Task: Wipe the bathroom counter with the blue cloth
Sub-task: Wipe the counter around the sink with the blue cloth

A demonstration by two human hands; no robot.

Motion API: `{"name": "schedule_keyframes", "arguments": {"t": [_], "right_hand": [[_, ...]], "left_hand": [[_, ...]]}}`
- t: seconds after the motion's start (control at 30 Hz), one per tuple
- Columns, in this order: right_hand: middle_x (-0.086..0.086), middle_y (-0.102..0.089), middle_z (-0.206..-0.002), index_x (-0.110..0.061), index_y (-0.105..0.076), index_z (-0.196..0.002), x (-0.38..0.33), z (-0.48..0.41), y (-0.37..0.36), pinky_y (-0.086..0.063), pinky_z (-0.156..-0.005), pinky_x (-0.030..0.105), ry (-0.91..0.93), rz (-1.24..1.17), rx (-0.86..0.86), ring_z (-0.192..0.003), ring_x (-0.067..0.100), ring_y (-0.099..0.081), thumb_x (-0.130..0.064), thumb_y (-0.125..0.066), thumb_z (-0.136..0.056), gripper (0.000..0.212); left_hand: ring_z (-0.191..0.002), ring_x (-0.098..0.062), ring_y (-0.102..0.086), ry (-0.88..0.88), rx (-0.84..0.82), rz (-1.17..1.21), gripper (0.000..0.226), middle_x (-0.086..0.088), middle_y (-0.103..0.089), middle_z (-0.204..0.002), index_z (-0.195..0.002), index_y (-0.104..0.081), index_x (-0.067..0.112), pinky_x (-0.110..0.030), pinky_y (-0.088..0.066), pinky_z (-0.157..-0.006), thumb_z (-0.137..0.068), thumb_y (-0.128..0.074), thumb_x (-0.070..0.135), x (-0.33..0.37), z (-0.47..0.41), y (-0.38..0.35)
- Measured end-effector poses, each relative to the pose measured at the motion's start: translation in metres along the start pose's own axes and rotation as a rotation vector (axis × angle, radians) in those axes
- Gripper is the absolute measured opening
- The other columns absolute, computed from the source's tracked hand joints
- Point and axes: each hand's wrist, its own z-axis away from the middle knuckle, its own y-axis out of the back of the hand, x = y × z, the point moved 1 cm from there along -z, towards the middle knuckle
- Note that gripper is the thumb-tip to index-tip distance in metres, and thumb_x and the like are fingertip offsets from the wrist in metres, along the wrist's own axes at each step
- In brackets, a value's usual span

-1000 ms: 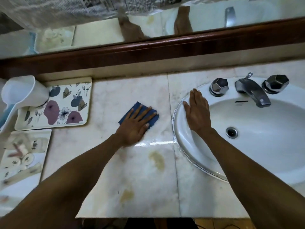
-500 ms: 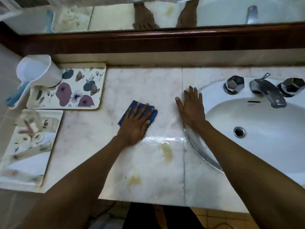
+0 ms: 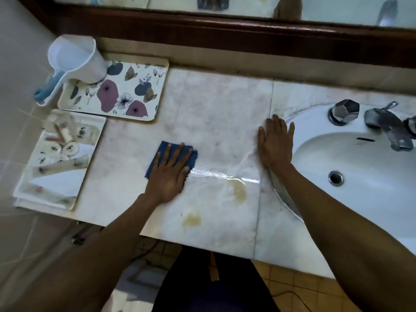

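A dark wooden mirror frame (image 3: 225,30) runs along the back wall, glass above it. Pale glossy wall tiles (image 3: 15,109) close in on the left. Below, the floor (image 3: 304,287) is yellowish square tile, dim under soft, even light.

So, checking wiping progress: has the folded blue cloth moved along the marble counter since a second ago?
Yes. The folded blue cloth slid left, away from the white sink, toward the floral tray.

One folded blue cloth (image 3: 172,158), two rectangular trays, floral (image 3: 117,91) and mirrored (image 3: 58,163), one white plastic scoop (image 3: 75,58), two yellowish stains on the white marble counter (image 3: 216,113), one white oval sink (image 3: 360,167).
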Motion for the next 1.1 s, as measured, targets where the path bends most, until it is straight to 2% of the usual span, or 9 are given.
{"name": "schedule_keyframes", "arguments": {"t": [0.1,0.2,0.37,0.43,0.5,0.67,0.83,1.0,1.1], "right_hand": [[0.016,-0.045,-0.150,-0.006,-0.051,-0.133,-0.001,0.000,-0.001,-0.012,-0.122,0.052,0.005,-0.003,0.008,-0.141,0.029,-0.037,-0.032,-0.031,-0.104,0.045],[0.015,-0.047,-0.148,-0.006,-0.053,-0.132,-0.001,0.002,0.000,-0.013,-0.122,0.052,0.011,-0.011,0.029,-0.140,0.030,-0.039,-0.031,-0.032,-0.104,0.043],[0.017,-0.045,-0.150,-0.005,-0.051,-0.137,-0.002,0.003,0.001,-0.012,-0.122,0.052,0.023,0.001,0.013,-0.141,0.031,-0.037,-0.034,-0.027,-0.102,0.052],[0.017,-0.044,-0.151,-0.005,-0.049,-0.138,-0.003,0.004,0.000,-0.013,-0.122,0.053,0.018,0.019,0.000,-0.142,0.031,-0.036,-0.036,-0.025,-0.102,0.053],[0.017,-0.043,-0.151,-0.005,-0.047,-0.138,-0.005,0.005,-0.002,-0.013,-0.121,0.055,-0.003,0.029,-0.011,-0.142,0.033,-0.033,-0.038,-0.024,-0.101,0.055],[0.022,-0.040,-0.151,-0.002,-0.047,-0.137,-0.040,0.015,-0.003,-0.008,-0.122,0.055,0.021,0.037,-0.015,-0.147,0.037,-0.026,-0.040,-0.022,-0.101,0.059],[0.020,-0.033,-0.157,-0.001,-0.042,-0.144,-0.127,0.028,-0.016,-0.010,-0.124,0.048,0.153,-0.136,-0.069,-0.149,0.035,-0.023,-0.044,-0.023,-0.099,0.065],[0.016,-0.023,-0.163,-0.005,-0.035,-0.151,-0.206,0.045,-0.034,-0.008,-0.125,0.042,0.289,-0.220,-0.155,-0.152,0.030,-0.016,-0.038,-0.032,-0.105,0.056],[0.019,-0.024,-0.162,-0.003,-0.036,-0.150,-0.236,0.057,-0.045,-0.010,-0.125,0.043,0.349,-0.213,-0.180,-0.151,0.033,-0.018,-0.035,-0.037,-0.105,0.055]], "left_hand": [[-0.156,-0.030,-0.006,0.207,0.046,-0.007,0.056,0.005,-0.010,-0.169,-0.160,-0.013,0.034,-0.052,-0.005,-0.124,-0.105,-0.018,0.044,-0.007,-0.032,0.007],[-0.156,-0.034,-0.003,0.318,0.081,0.053,0.056,0.003,-0.009,-0.169,-0.160,-0.010,0.033,-0.051,0.002,-0.123,-0.105,-0.020,0.043,0.034,-0.076,0.004],[-0.156,-0.027,0.004,-0.059,-0.027,0.088,0.055,0.006,-0.004,-0.169,-0.160,-0.012,0.035,-0.051,0.004,-0.124,-0.108,-0.022,0.044,0.087,-0.067,-0.012],[-0.157,-0.022,0.005,-0.145,-0.029,0.065,0.054,0.009,-0.004,-0.169,-0.160,-0.011,0.038,-0.047,0.003,-0.125,-0.107,-0.022,0.046,0.063,-0.038,-0.010],[-0.157,-0.020,0.003,-0.114,0.008,0.037,0.055,0.011,-0.007,-0.169,-0.159,-0.013,0.040,-0.045,0.001,-0.126,-0.107,-0.026,0.048,0.023,-0.007,-0.005],[-0.156,-0.026,-0.004,0.124,0.041,0.008,0.056,0.007,-0.010,-0.169,-0.160,-0.010,0.038,-0.052,-0.009,-0.124,-0.107,-0.022,0.048,-0.077,0.011,0.017],[-0.156,-0.030,0.002,0.368,0.074,0.124,0.058,0.004,-0.002,-0.170,-0.161,-0.004,0.032,-0.053,0.002,-0.124,-0.107,-0.018,0.046,-0.074,-0.032,0.020],[-0.157,-0.025,-0.002,0.087,0.065,0.050,0.056,0.007,-0.011,-0.169,-0.160,-0.013,0.034,-0.049,-0.004,-0.125,-0.107,-0.025,0.048,-0.076,0.050,0.010],[-0.157,-0.022,-0.005,0.094,0.079,-0.004,0.056,0.007,-0.014,-0.168,-0.160,-0.016,0.034,-0.047,-0.005,-0.126,-0.107,-0.029,0.046,-0.108,0.120,0.008]]}}
